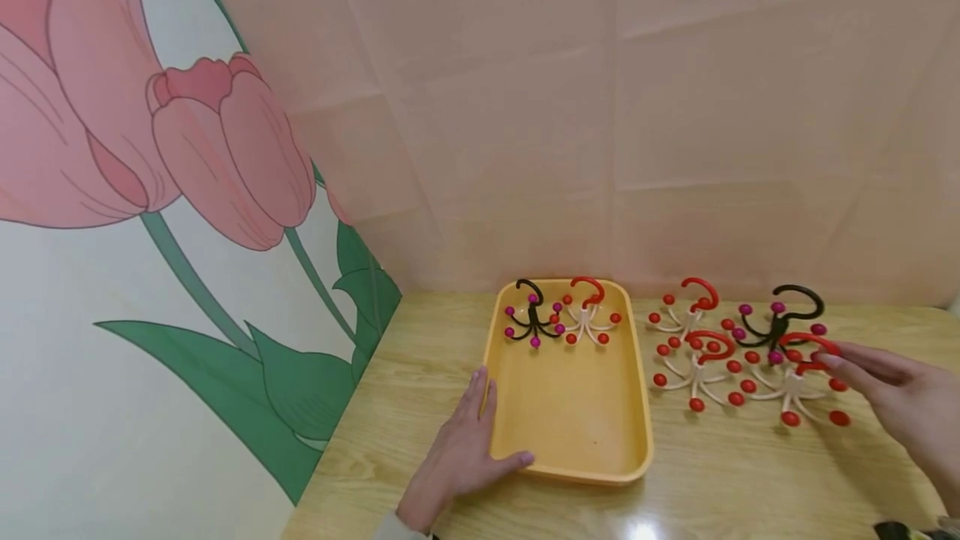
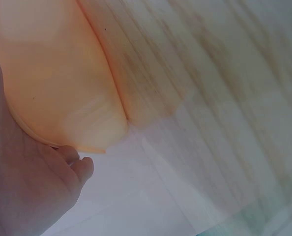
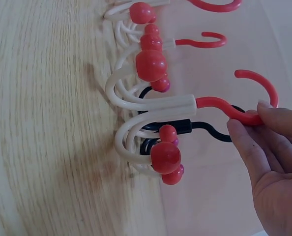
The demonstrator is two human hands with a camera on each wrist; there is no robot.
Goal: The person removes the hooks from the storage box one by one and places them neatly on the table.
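My right hand (image 1: 907,398) pinches the red hook of a white multi-arm hook hanger (image 1: 793,387) with red ball tips, between thumb and fingers. In the right wrist view this hanger (image 3: 178,104) has its arms downward at or just above the table; whether they touch cannot be told. Against the near left corner of a yellow tray (image 1: 643,415) rests my left hand (image 1: 465,450), fingers extended along the side and thumb over the front rim. Inside the tray's far end stand a black hanger (image 1: 533,319) with magenta tips and a white hanger (image 1: 587,319) with a red hook.
Right of the tray are two more white hangers, a far one (image 1: 688,322) and a nearer one (image 1: 696,373). Close behind the held one stands a black hanger (image 1: 778,330). A pinkish cloth (image 1: 487,148) backs the wooden table (image 1: 405,373); a tulip-painted wall (image 1: 67,373) borders the left.
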